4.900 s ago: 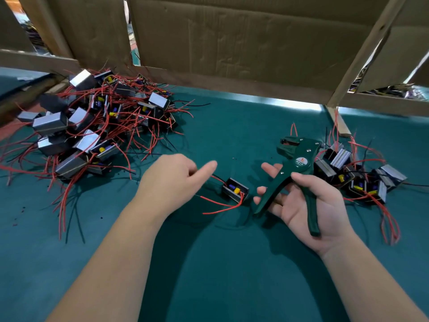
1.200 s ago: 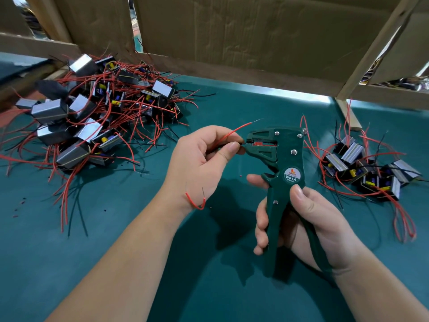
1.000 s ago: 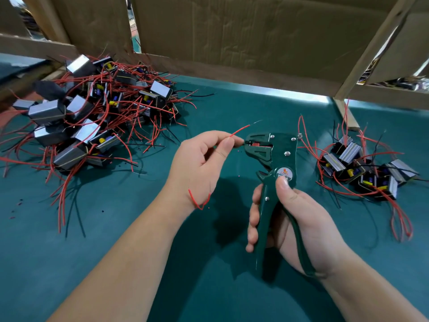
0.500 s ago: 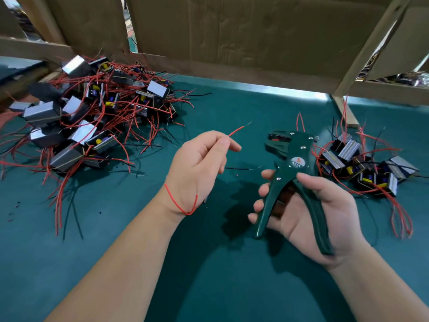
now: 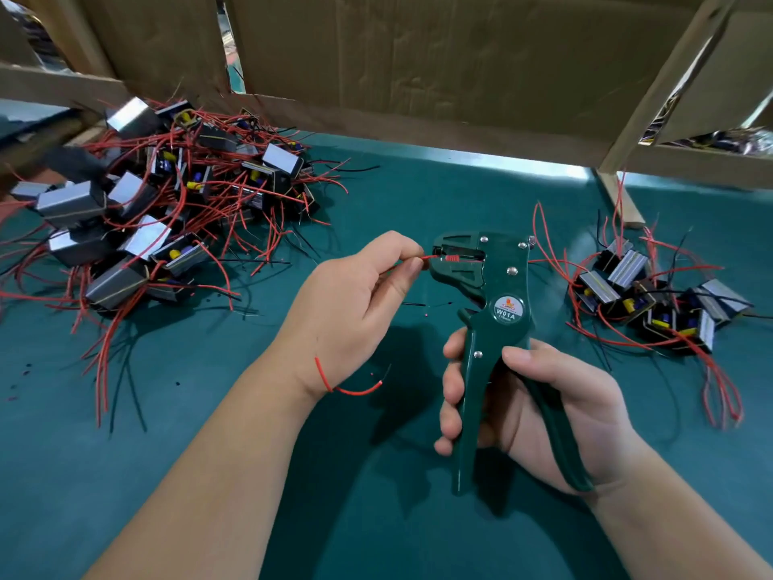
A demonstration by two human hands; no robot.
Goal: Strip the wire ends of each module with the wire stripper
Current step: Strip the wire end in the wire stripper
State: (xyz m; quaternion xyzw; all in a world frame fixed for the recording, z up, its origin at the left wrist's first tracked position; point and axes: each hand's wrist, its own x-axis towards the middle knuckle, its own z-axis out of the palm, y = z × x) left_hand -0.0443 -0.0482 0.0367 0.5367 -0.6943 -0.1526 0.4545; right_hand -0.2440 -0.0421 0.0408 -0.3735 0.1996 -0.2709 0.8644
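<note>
Half a second ago the wire stripper (image 5: 497,311) was off to the right, handles splayed. Now the right hand (image 5: 543,408) wraps both handles, standing it upright above the mat (image 5: 125,475), mouth facing left. The left hand (image 5: 351,307) pinches a red wire (image 5: 428,258), lying left-right, tip in that mouth, so next strip coming, probably.

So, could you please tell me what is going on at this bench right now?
A person is stripping wire ends. The left hand pinches a red wire and holds its end in the head of the green wire stripper, which the right hand grips by the handles. A large pile of modules lies on the left of the green table, and a smaller group lies on the right.
</note>
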